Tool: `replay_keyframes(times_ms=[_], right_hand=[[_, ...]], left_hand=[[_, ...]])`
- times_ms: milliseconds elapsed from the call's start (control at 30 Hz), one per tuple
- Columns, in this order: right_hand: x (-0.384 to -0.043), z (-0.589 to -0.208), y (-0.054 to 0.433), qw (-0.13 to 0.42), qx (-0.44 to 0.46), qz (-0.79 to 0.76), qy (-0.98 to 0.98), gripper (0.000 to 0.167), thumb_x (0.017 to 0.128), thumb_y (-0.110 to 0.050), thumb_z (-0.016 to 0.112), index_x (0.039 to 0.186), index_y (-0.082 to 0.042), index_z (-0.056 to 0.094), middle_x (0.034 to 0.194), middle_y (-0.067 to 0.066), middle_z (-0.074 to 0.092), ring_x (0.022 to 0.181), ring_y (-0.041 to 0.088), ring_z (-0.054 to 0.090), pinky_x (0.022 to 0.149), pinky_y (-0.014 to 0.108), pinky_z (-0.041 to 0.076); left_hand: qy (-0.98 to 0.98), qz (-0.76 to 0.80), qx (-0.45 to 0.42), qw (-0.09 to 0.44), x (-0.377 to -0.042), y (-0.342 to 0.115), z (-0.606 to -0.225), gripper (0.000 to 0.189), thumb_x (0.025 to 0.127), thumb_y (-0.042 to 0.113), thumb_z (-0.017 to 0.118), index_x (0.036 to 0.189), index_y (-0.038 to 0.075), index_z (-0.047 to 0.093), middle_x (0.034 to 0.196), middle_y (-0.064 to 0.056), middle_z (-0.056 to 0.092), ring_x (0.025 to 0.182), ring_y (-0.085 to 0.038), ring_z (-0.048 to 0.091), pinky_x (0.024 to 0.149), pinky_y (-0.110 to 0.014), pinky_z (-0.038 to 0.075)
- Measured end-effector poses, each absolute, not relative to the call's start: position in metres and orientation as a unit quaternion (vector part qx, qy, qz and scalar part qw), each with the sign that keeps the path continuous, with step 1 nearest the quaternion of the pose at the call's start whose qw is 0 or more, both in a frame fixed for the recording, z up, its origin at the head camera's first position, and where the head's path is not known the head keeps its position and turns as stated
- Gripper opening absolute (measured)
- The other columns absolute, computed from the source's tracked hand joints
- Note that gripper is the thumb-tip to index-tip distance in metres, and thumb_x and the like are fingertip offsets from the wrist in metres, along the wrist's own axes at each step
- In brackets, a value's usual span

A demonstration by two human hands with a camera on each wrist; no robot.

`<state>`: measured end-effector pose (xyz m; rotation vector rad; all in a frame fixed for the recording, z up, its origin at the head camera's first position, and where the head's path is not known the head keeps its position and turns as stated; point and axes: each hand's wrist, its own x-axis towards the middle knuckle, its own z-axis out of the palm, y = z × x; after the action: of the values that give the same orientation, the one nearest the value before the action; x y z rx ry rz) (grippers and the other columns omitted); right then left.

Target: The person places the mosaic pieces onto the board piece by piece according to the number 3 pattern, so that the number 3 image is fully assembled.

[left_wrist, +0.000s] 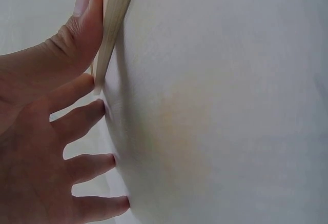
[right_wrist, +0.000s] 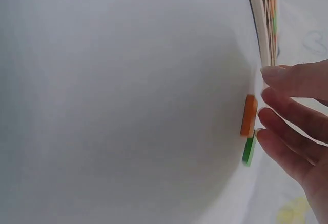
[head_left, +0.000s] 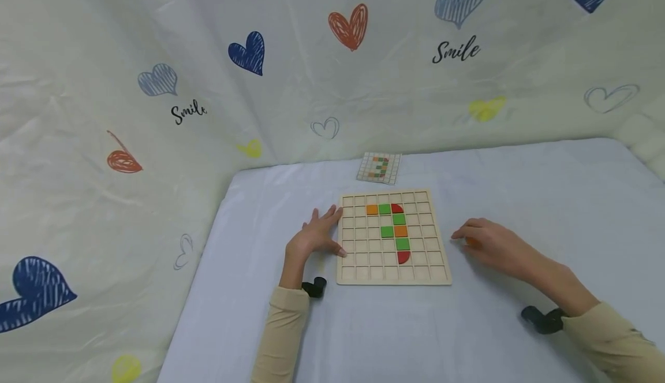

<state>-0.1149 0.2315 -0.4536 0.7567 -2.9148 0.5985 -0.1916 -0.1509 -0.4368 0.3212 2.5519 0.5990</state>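
Observation:
A wooden grid board (head_left: pixel 358 267) lies on the white-covered table, with orange, green and red tiles set in several squares. Its tiles run down from a short top row, with one green tile (head_left: pixel 387 231) out to the left. My left hand (head_left: pixel 314 237) spreads its fingers along the board's left edge, the thumb against the board (left_wrist: pixel 114 24). To the right of the board my right hand (head_left: pixel 496 247) hovers low, fingers slightly bent and holding nothing. Beside its fingertips an orange tile (right_wrist: pixel 249 115) and a green tile (right_wrist: pixel 248 150) lie on the cloth; the hand mostly hides them in the head view.
Behind the board lies a pattern card (head_left: pixel 366 166) printed with a similar tile figure. A pale curtain (head_left: pixel 291 82) with hearts and "Smile" lettering rises along the table's back and left sides. Each wrist bears a black camera mount (head_left: pixel 542 319).

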Motion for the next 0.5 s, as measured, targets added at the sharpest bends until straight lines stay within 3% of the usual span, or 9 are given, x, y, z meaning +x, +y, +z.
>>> replay_keyframes(times_ms=[233,500], right_hand=[[-0.114,-0.457,0.243,0.046,0.244,0.176,-0.952,0.020,0.079,0.004,0.083,0.097,-0.004,0.079,0.095,0.009,0.072,0.093,0.033,0.070,0.079,0.048,0.060],[-0.115,-0.461,0.255,0.079,0.254,0.190,-0.945,0.024,0.074,0.004,0.086,0.094,-0.007,0.078,0.092,0.002,0.071,0.086,0.025,0.068,0.072,0.040,0.060]], left_hand=[[0.938,0.211,0.115,0.250,-0.191,-0.149,-0.435,0.109,0.079,0.022,0.090,0.165,0.016,0.025,0.174,-0.004,0.013,0.159,-0.043,-0.002,0.125,-0.068,0.009],[0.937,0.213,0.117,0.252,-0.191,-0.149,-0.436,0.110,0.077,0.024,0.091,0.165,0.017,0.025,0.174,-0.003,0.013,0.159,-0.043,-0.003,0.124,-0.068,0.009]])
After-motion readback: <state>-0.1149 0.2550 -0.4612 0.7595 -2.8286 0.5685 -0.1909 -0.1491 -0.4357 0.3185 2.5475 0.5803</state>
